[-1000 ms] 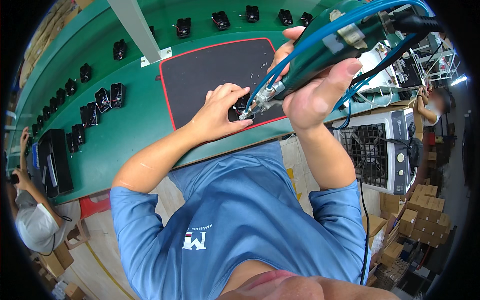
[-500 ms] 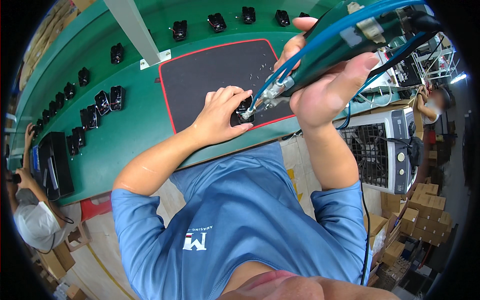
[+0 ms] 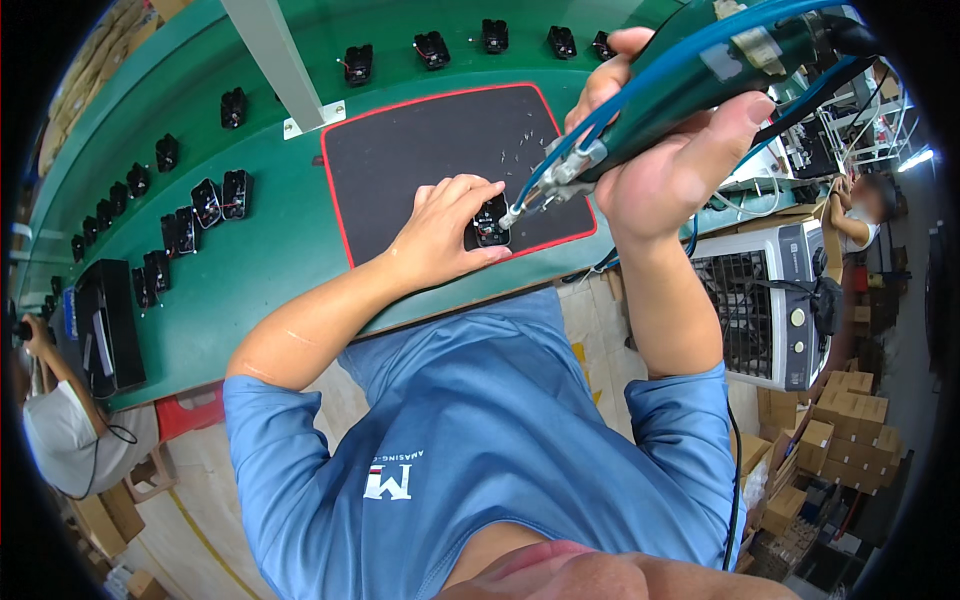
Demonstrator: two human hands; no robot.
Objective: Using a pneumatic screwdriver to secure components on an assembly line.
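Note:
On the black mat with a red border, my left hand steadies a small black plastic housing, thumb and fingers on opposite sides of it. Small parts inside the housing are too fine to make out. My right hand is wrapped round a dark green power screwdriver with blue hoses running along it. The tool slants down to the left, its tip at the right edge of the housing; I cannot tell whether it touches. Several tiny screws lie scattered on the mat.
Rows of similar black housings line the green table at the back and left. A grey post rises behind the mat. An air cooler stands at right. Co-workers are at far left and far right.
The screwdriver in my right hand has moved slightly up and right, its tip shifting from over the housing to its right edge. At far left, a co-worker's raised arm has lowered.

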